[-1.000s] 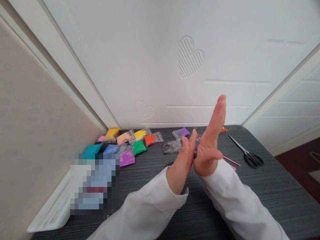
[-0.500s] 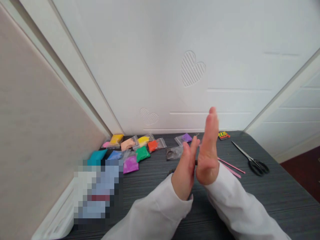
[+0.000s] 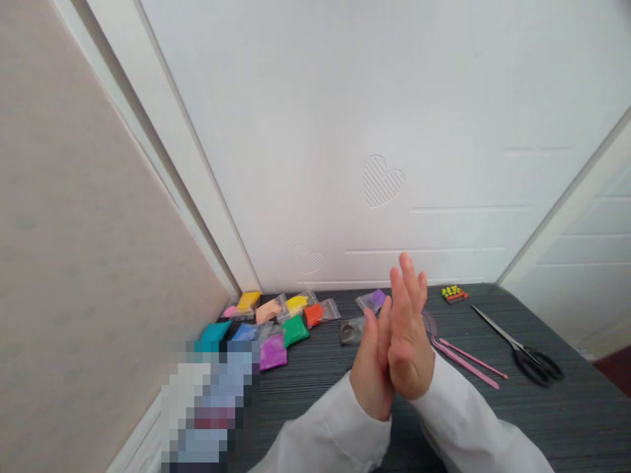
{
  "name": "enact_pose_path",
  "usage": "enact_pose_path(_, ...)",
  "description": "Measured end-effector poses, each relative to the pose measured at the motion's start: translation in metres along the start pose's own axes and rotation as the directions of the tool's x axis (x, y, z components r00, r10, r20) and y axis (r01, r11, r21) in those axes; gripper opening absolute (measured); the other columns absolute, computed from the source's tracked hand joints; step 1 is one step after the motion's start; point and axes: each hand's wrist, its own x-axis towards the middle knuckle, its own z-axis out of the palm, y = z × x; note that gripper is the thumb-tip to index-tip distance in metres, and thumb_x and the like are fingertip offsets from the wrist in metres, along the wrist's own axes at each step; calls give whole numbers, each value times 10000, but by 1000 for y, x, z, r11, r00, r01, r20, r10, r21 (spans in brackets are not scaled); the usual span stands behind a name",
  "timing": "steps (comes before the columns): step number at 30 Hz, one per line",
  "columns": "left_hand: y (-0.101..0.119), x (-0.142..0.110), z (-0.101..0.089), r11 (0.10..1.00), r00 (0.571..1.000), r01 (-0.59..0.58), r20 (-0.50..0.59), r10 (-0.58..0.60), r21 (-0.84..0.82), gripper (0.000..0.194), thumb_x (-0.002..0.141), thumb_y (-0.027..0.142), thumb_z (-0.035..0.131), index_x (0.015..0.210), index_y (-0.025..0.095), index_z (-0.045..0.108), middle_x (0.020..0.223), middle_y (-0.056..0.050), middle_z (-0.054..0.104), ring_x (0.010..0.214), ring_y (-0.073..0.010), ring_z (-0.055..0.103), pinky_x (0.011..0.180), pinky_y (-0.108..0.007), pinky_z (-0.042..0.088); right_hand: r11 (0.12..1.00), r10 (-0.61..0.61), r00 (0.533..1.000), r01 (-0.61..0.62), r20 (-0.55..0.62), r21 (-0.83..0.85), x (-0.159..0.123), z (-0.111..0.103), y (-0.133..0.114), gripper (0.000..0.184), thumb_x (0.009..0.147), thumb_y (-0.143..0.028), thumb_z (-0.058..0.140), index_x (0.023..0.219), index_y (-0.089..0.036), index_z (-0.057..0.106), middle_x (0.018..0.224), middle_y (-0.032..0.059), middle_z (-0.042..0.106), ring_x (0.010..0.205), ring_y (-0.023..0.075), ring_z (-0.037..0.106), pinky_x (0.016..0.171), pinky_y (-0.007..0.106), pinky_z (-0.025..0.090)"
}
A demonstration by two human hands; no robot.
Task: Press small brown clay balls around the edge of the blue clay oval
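Observation:
My left hand (image 3: 373,368) and my right hand (image 3: 409,348) are pressed palm to palm above the dark table, fingers stretched out and pointing up and away. The right hand's fingers reach higher than the left's, and their tips are spread. Whatever lies between the palms is hidden. Just behind my left hand, a small clear bag (image 3: 351,331) with dark contents lies partly covered. A clear bag with a purple piece (image 3: 378,299) is beyond it. Pink modelling tools (image 3: 468,364) rest on the table to the right of my right wrist.
Black-handled scissors (image 3: 522,348) lie at the right. A card of yellow and red beads (image 3: 454,294) is near the back edge. Bagged coloured pieces, including green (image 3: 295,330) and magenta (image 3: 273,353), cluster at the left beside a blurred-out patch. A white panel (image 3: 315,131) stands behind the table.
My palms have slid against each other and come closer together; the right hand is lower relative to the left. The dark bit seen between them earlier is now hidden. The view has tilted up.

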Motion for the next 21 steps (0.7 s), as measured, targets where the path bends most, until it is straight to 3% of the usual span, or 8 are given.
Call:
enact_pose_path(4, 11, -1, -4, 995, 1000, -4, -14, 2, -103, 547, 811, 527, 123, 1278, 281, 269, 1379, 31, 227, 1286, -153, 54, 1062, -365, 40, 999, -4, 999, 3, 40, 35, -2, 5, 7, 747, 726, -651, 11, 1331, -216, 67, 1406, 106, 30, 1269, 304, 63, 959, 594, 6)
enact_pose_path(11, 19, -3, -3, 997, 997, -75, 20, 76, -28, 545, 826, 490, 65, 1288, 266, 247, 1385, 30, 207, 1280, -148, -29, 1048, -369, -29, 997, -35, 995, 28, 96, 76, -8, 9, 1, 753, 714, -671, 33, 1330, -238, 58, 1408, 95, 2, 1269, 309, 51, 963, 583, -10)
enact_pose_path(21, 10, -3, -6, 985, 985, -159, 82, 154, 63, 509, 830, 476, 110, 1279, 293, 263, 1384, 43, 208, 1281, -163, -27, 1051, -374, -14, 996, -37, 999, 33, 38, 80, -8, 3, -5, 711, 737, -642, 24, 1328, -250, 68, 1409, 84, 19, 1268, 306, 73, 963, 587, 17)
